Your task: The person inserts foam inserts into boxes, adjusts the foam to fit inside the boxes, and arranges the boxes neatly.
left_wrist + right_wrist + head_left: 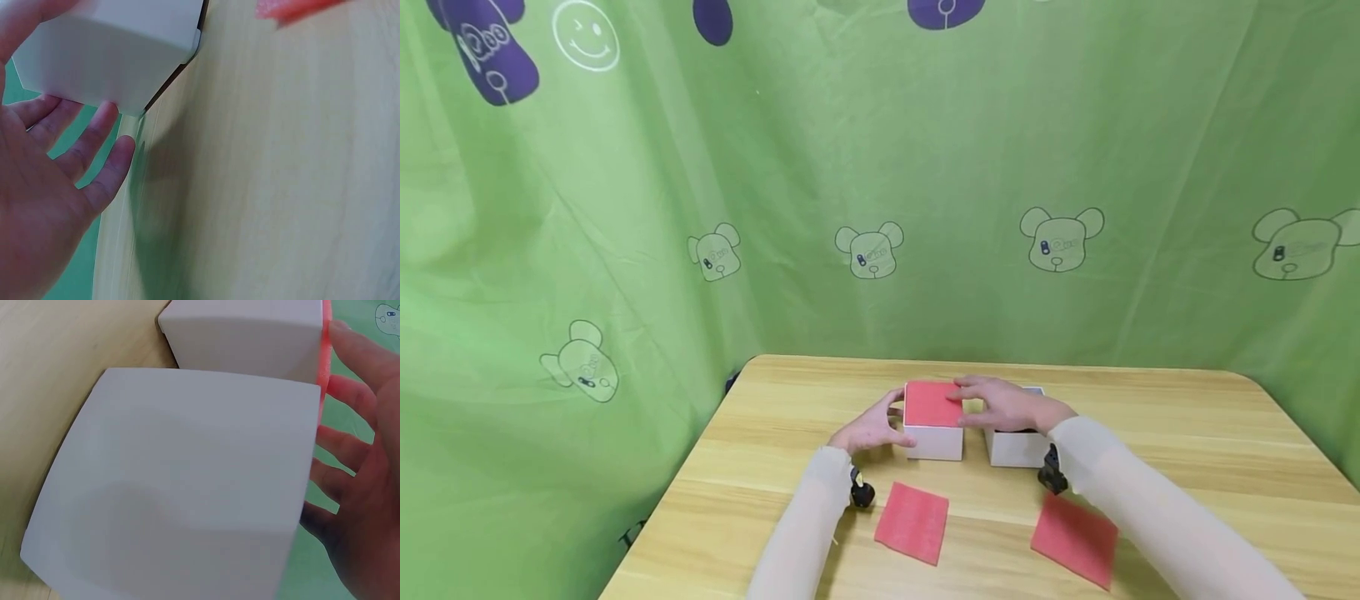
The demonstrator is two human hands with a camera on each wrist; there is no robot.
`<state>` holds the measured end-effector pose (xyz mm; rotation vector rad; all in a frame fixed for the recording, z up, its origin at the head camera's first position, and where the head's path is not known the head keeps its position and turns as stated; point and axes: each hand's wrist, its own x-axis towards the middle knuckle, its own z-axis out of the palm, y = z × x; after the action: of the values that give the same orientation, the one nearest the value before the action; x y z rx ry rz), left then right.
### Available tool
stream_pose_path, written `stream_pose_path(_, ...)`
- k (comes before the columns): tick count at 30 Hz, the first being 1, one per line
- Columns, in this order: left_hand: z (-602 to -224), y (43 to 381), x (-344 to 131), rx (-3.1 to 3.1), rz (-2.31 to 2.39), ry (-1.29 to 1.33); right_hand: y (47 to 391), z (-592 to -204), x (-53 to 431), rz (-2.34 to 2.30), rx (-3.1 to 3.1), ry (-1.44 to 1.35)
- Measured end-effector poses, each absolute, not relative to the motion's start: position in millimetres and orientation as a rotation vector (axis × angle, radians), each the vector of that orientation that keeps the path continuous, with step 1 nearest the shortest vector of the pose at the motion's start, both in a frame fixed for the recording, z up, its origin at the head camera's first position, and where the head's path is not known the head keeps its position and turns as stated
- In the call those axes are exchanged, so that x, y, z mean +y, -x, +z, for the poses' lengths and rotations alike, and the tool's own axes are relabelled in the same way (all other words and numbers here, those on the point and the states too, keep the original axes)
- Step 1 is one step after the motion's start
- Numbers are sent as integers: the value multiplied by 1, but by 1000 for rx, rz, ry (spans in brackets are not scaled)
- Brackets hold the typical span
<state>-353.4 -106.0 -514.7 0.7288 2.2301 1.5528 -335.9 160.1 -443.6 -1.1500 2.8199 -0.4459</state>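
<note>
A white square box (934,444) stands near the back of the table, its top covered by a red foam sheet (928,404). My left hand (872,427) holds this box at its left side, thumb on the front face and fingers around toward the back. From the right, my right hand (1011,404) reaches over a second white box (1017,450) and rests extended fingertips on the red sheet's right edge. In the right wrist view the sheet (325,356) lies flush along the box's rim. The second box's top is mostly hidden beneath my right hand; a dark part shows inside.
Two more red foam sheets lie flat in front of the boxes, one at the left (913,522) and one at the right (1077,540), partly under my right forearm. The wooden table (1210,467) ends at a green curtain (955,308).
</note>
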Motion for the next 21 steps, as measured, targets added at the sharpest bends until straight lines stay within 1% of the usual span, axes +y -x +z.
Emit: stream_pose_path(21,-513,355,-107,2179,1557,-751,334,-442,158,-462,2770,1125)
